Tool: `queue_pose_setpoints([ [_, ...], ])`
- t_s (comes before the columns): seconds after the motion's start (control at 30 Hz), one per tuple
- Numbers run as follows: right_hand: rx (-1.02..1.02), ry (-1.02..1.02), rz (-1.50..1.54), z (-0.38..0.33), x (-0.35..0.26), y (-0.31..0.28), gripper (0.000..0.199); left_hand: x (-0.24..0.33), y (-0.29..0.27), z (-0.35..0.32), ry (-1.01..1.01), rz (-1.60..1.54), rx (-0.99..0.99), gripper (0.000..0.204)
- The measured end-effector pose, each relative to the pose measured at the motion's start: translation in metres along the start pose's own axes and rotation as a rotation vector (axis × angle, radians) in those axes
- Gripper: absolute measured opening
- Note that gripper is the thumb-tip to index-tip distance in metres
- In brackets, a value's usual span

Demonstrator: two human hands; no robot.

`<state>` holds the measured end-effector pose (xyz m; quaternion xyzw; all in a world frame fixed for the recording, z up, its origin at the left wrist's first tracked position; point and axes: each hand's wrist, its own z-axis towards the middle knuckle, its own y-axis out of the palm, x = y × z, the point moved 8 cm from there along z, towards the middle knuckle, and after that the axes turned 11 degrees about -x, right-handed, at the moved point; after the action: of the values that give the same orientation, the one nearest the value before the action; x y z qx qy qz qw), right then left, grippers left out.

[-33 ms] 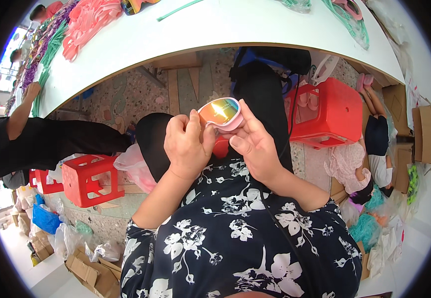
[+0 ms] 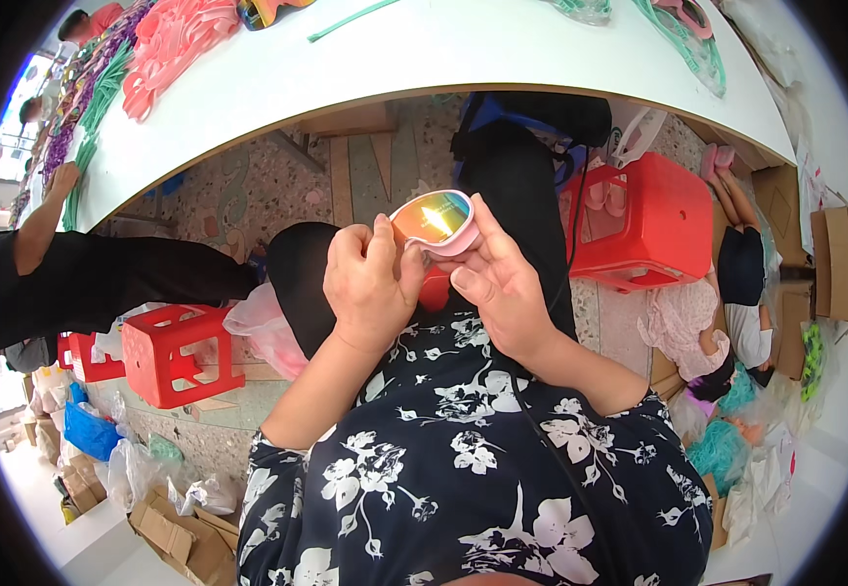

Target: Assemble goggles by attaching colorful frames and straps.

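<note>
Above my lap I hold a pair of pink swimming goggles (image 2: 440,221) with a mirrored orange-yellow lens facing up. My left hand (image 2: 370,283) pinches their left end between thumb and bent fingers. On the opposite end, my right hand (image 2: 504,283) has its fingers along the rim and behind the frame, its thumb a little lower. The underside of the goggles and some fingertips are hidden.
A white curved table (image 2: 424,59) spans the far side, bearing pink straps (image 2: 175,49) and green straps (image 2: 102,93). Red stools stand at left (image 2: 175,352) and right (image 2: 648,225). Other people sit at both sides. Cardboard boxes (image 2: 185,532) and plastic bags lie around.
</note>
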<state>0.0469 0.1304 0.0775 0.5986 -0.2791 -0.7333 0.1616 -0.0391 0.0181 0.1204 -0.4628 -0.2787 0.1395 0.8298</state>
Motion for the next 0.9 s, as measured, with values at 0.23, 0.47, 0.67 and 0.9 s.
queue_pose_setpoints([
  [0.23,-0.004,-0.025,-0.018,-0.004,0.0,-0.003,0.08,0.003,0.002,0.006,-0.013,0.01,0.007,0.038],
  [0.47,-0.031,-0.039,-0.056,-0.002,0.004,0.004,0.072,-0.002,0.002,0.011,-0.049,0.008,0.0,0.037],
  [0.67,0.174,0.011,0.201,0.0,0.013,-0.013,0.034,-0.005,0.001,0.009,-0.023,-0.039,0.045,0.04],
  [0.9,0.324,0.218,0.412,-0.008,0.041,-0.037,0.017,0.003,0.003,0.002,-0.018,-0.134,-0.048,0.037],
])
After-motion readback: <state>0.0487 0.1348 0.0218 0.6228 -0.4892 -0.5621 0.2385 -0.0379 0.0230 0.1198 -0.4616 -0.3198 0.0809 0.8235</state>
